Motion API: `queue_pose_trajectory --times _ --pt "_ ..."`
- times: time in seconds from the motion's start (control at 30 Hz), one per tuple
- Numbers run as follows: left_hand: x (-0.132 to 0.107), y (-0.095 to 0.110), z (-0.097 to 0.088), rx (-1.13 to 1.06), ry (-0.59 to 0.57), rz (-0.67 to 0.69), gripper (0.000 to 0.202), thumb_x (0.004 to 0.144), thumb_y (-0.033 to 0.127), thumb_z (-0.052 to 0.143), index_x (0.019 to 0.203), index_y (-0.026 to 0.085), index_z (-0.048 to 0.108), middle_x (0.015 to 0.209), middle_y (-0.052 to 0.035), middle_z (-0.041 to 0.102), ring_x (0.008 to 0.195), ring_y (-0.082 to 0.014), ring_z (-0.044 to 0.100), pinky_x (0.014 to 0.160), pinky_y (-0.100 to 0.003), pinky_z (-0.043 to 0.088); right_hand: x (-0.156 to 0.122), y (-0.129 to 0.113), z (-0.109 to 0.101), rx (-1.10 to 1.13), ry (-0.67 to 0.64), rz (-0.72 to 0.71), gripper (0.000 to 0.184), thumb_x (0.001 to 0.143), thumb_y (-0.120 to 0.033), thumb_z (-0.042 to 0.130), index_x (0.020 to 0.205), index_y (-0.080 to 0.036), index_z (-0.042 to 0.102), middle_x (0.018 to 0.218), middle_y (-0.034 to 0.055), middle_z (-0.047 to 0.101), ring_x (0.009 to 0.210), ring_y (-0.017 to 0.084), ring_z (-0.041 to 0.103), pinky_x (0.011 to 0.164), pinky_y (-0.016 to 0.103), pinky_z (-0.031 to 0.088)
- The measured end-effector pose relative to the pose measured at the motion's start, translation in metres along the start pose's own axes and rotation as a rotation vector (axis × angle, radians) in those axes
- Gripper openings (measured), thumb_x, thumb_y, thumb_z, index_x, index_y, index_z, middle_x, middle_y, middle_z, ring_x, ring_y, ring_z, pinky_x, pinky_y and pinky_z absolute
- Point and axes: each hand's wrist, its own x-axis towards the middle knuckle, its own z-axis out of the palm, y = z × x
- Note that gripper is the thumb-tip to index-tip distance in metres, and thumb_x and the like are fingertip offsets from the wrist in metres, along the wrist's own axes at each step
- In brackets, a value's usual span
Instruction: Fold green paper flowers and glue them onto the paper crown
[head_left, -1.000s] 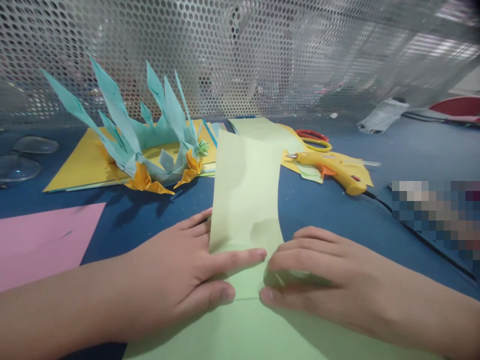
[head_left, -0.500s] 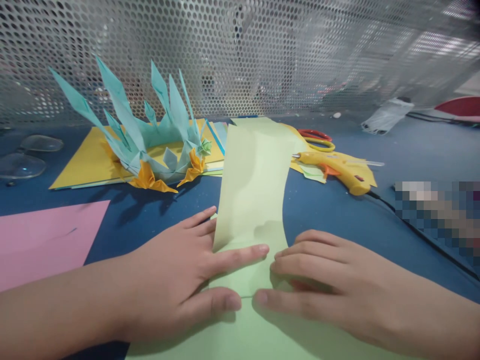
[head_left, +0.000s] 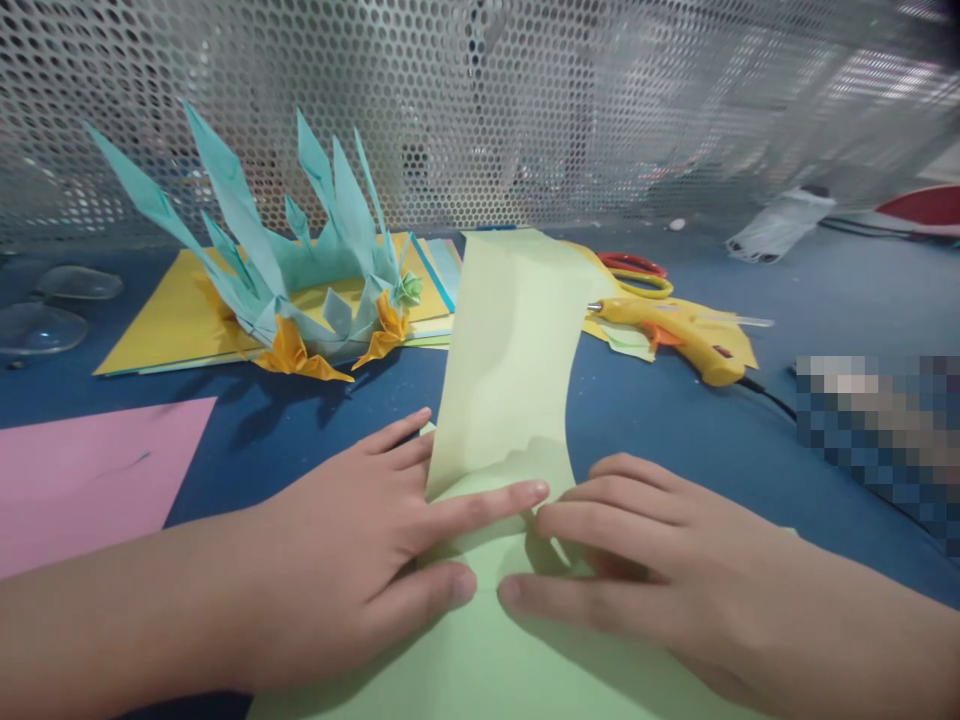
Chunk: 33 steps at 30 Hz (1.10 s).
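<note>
A long light green paper strip [head_left: 510, 380] lies on the blue table and curls up from a fold near me. My left hand [head_left: 352, 560] rests flat with fingers spread, its index finger and thumb pressing the strip at the fold. My right hand [head_left: 660, 570] lies beside it on the right, fingers slightly bent and laid on the same fold, thumb stretched along the paper. The fingertips of both hands almost meet over the crease.
A teal and orange folded paper crown [head_left: 300, 270] sits on yellow sheets [head_left: 165, 320] at the back left. A pink sheet [head_left: 82, 470] lies left. A yellow glue gun [head_left: 690, 340] and scissors [head_left: 637, 275] lie right. A perforated metal panel [head_left: 480, 100] closes the back.
My right thumb has slid left along the crease towards my left thumb. The free part of the strip stands a little more upright. My left hand has barely moved.
</note>
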Motion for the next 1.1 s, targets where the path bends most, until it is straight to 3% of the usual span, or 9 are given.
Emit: queue_pose_trajectory --times 0.23,0.43,0.57,0.7,0.83,0.93,1.1 --pt "0.000 -0.002 0.001 -0.024 0.040 0.033 0.055 0.095 0.040 0.043 0.148 0.037 0.027 0.157 0.0080 0.020 0.145 -0.0260 0.019 0.118 -0.050 0.014 0.002 -0.005 0.003 -0.147 -0.060 -0.002 0.075 0.070 0.001 0.050 0.139 -0.029 0.045 0.102 -0.0017 0.061 0.084 0.018 0.050 0.077 0.035 0.032" --pt "0.000 -0.004 0.003 -0.054 0.078 0.035 0.049 0.097 0.043 0.040 0.146 0.037 0.033 0.155 0.0069 0.030 0.144 -0.0253 0.024 0.119 -0.048 0.014 0.000 -0.007 0.004 -0.123 -0.008 0.008 0.059 0.078 -0.002 0.053 0.131 -0.028 0.051 0.111 0.0001 0.060 0.100 0.018 0.049 0.084 0.035 0.031" --pt "0.001 -0.003 0.003 0.030 0.032 0.022 0.050 0.098 0.041 0.037 0.147 0.037 0.028 0.157 0.0089 0.022 0.144 -0.0236 0.021 0.118 -0.049 0.015 0.000 -0.006 0.003 -0.054 0.000 0.028 0.053 0.083 -0.001 0.049 0.127 -0.030 0.054 0.110 0.0009 0.062 0.097 0.017 0.052 0.081 0.034 0.034" --pt "0.001 -0.001 0.001 0.076 0.007 0.037 0.053 0.097 0.041 0.036 0.148 0.040 0.022 0.157 0.0101 0.015 0.145 -0.0245 0.020 0.117 -0.052 0.017 -0.002 -0.002 -0.005 0.026 0.013 0.082 0.060 0.075 0.009 0.038 0.116 -0.029 0.062 0.112 0.0021 0.063 0.093 0.015 0.056 0.078 0.031 0.041" --pt "0.000 -0.001 0.001 0.086 0.029 0.021 0.052 0.097 0.043 0.036 0.147 0.041 0.024 0.156 0.0093 0.017 0.144 -0.0262 0.021 0.115 -0.054 0.021 -0.006 0.000 -0.013 0.077 -0.011 0.077 0.055 0.073 0.006 0.038 0.110 -0.025 0.065 0.103 0.0044 0.067 0.086 0.016 0.062 0.077 0.032 0.048" --pt "-0.002 -0.002 0.002 0.083 0.041 0.018 0.052 0.097 0.042 0.037 0.147 0.040 0.025 0.156 0.0091 0.019 0.144 -0.0257 0.023 0.115 -0.053 0.021 -0.012 0.001 -0.014 0.124 0.031 0.055 0.047 0.074 0.003 0.040 0.104 -0.021 0.067 0.109 0.0063 0.069 0.102 0.017 0.064 0.087 0.032 0.049" --pt "-0.003 -0.001 0.003 0.062 0.038 0.026 0.051 0.097 0.040 0.039 0.147 0.040 0.027 0.155 0.0087 0.024 0.143 -0.0260 0.027 0.115 -0.054 0.021 -0.026 0.004 -0.008 0.134 0.093 0.029 0.049 0.069 0.001 0.042 0.108 -0.021 0.064 0.121 0.0051 0.069 0.124 0.014 0.054 0.107 0.029 0.038"
